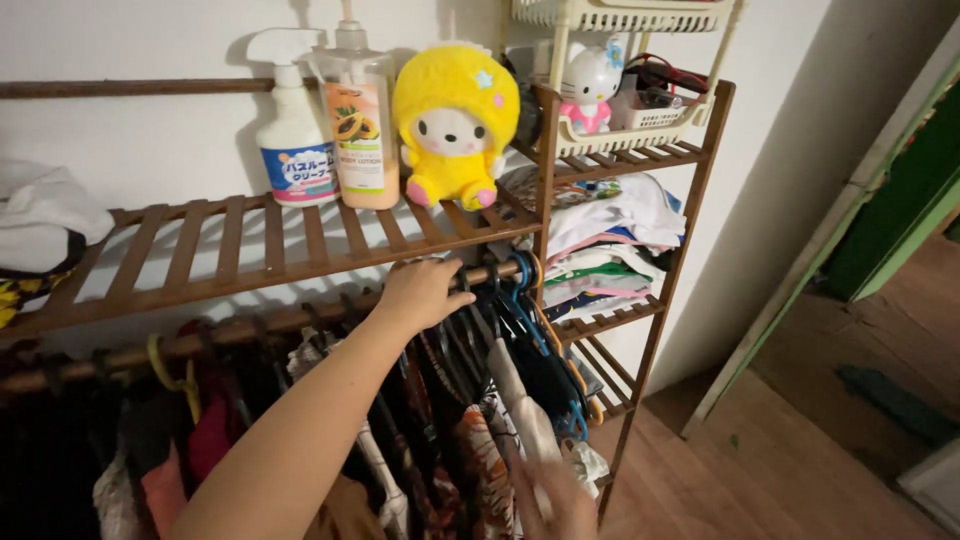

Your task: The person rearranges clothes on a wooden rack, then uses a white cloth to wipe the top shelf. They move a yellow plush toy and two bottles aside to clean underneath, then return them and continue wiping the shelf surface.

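My left hand reaches up to the wooden rail under the slatted shelf. Its fingers curl over the hook of a dark hanger among several hangers crowded at the rail's right end. Clothes hang tightly packed below, and a pale garment hangs just under the hand. My right hand is low at the bottom edge, blurred, against the hanging clothes. I cannot make out whether it holds any of the cloth.
On the shelf stand a white spray bottle, a pump bottle of lotion and a yellow plush toy. To the right, a wooden rack holds folded clothes and a cream basket. Wooden floor lies at the right.
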